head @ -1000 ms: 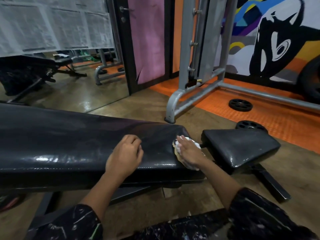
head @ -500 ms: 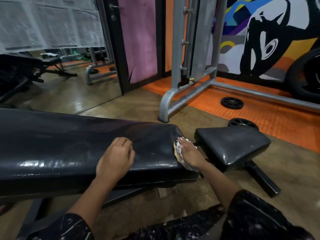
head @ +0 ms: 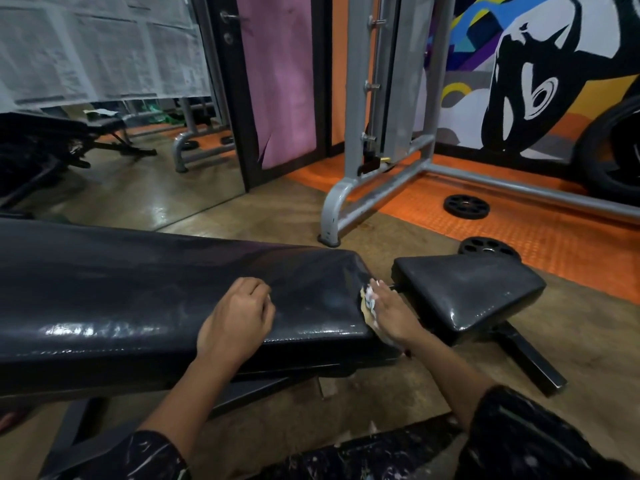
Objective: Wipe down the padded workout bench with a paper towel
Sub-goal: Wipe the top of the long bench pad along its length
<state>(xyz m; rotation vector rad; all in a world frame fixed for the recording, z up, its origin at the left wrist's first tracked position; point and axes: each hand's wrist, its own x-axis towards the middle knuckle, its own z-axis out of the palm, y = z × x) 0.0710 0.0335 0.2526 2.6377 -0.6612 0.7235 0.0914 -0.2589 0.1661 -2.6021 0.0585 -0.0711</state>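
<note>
The black padded bench's long pad (head: 121, 289) stretches from the left edge to the centre, shiny along its near edge. Its separate seat pad (head: 464, 292) sits just to the right, across a narrow gap. My right hand (head: 391, 313) presses a crumpled white paper towel (head: 367, 301) flat against the right end of the long pad, fingers straight and pointing away from me. The hand covers most of the towel. My left hand (head: 237, 320) rests on top of the long pad near its right end, fingers curled under and holding nothing.
Two black weight plates (head: 466, 206) (head: 485, 249) lie on the floor beyond the seat pad. A grey machine frame (head: 346, 202) stands behind the bench on orange matting. A wall mirror (head: 104, 168) is at the back left, a large tyre (head: 613, 157) at the far right.
My right hand has slid the paper towel from the top of the pad's right end over the corner onto its end face. My left hand has stayed put.
</note>
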